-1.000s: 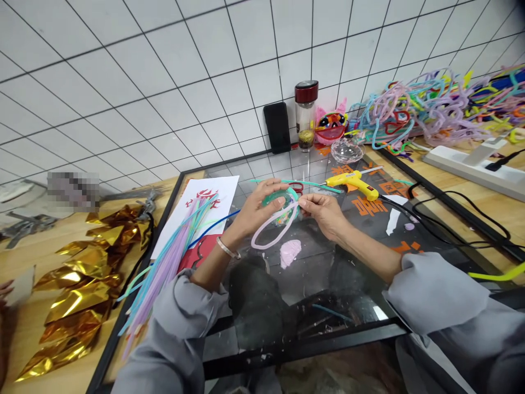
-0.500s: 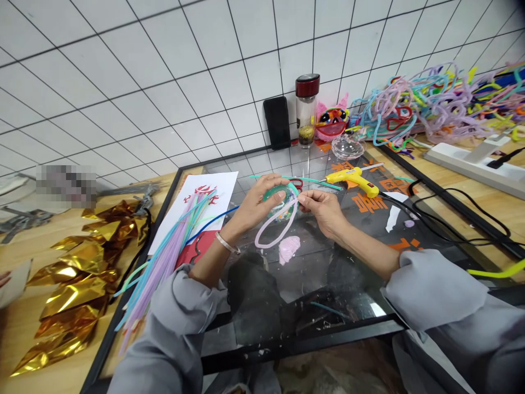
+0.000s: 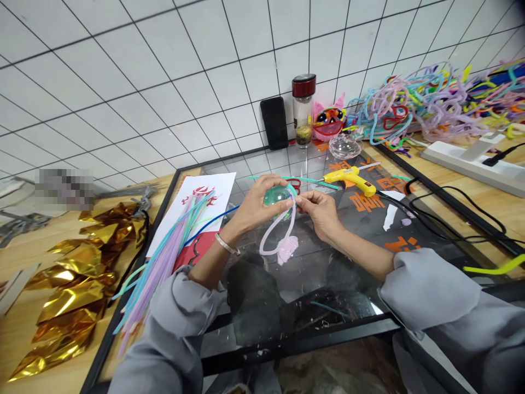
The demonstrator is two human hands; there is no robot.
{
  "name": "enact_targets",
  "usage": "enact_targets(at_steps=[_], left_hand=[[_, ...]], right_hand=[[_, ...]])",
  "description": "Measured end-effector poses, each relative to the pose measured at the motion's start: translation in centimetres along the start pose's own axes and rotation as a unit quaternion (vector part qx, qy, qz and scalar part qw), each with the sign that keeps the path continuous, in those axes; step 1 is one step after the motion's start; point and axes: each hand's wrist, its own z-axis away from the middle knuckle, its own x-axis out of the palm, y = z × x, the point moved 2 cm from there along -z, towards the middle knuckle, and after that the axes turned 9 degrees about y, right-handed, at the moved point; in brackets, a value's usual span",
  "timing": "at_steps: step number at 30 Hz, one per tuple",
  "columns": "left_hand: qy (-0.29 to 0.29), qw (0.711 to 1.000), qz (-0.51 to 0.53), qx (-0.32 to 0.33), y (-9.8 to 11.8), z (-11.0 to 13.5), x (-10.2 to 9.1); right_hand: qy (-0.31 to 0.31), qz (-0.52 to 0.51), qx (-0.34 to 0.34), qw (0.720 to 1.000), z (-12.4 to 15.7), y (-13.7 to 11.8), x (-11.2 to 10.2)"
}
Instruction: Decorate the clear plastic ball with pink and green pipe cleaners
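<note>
Loose, wrinkled grey sleeves (image 3: 430,290), plus a pale bangle (image 3: 226,244) on the left wrist (image 3: 234,230)

I record passage lower centre of frame, over glass top (image 3: 314,279). Obstructions: green dome (image 3: 275,195) mid-frame, glue gun (image 3: 348,176) right of centre, bottle (image 3: 303,112) upper centre, fuzzy-stem bundle (image 3: 164,268) left.

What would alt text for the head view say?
The left hand holds a green dome while the right hand pinches a lilac pipe cleaner, above a glass tabletop. A glue gun lies at right, bundled pipe cleaners at left.
</note>
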Motion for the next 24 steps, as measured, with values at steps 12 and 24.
enact_targets(at_steps=[12,24], left_hand=[[-0.084,0.996,-0.007,0.009,-0.7,-0.4,-0.5],[-0.121,0.989,0.006,0.079,-1.7,-0.8,-1.2]], right_hand=[[-0.021,-0.017,-0.017,0.999,-0.9,0.1,-0.4],[-0.046,-0.014,0.000,0.999,-1.5,-0.4,-0.7]])
